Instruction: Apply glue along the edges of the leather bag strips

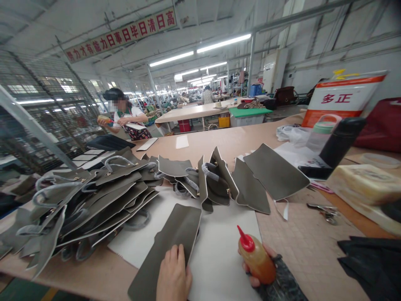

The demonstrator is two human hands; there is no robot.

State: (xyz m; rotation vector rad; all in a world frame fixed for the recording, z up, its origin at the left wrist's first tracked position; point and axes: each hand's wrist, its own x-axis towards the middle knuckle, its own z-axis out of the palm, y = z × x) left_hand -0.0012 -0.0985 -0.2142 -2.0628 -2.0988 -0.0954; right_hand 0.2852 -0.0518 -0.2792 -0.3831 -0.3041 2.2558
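Note:
My left hand (174, 271) lies flat, fingers stretched out, on a dark olive-grey bag panel (178, 228) in front of me. Beneath that panel is a white sheet (224, 251) spread over the table. In my right hand (250, 274) is a squeeze bottle (258, 259) of amber liquid, its red nozzle tilted up and left, apart from the panel. Left of my hands lies a pile of bag pieces (109, 209) with wrapped handles. Several more pieces stand or lean just beyond the sheet, among them an open folded bag piece (216, 188) and a flat panel (277, 173).
On the right are a black flask (341, 140), a plastic cup (322, 129), a yellowish block (366, 184), metal clippers (326, 212) and black cloth (372, 263). A large orange-white packet (341, 98) stands behind. Across the table a person (125, 115) works with another bottle.

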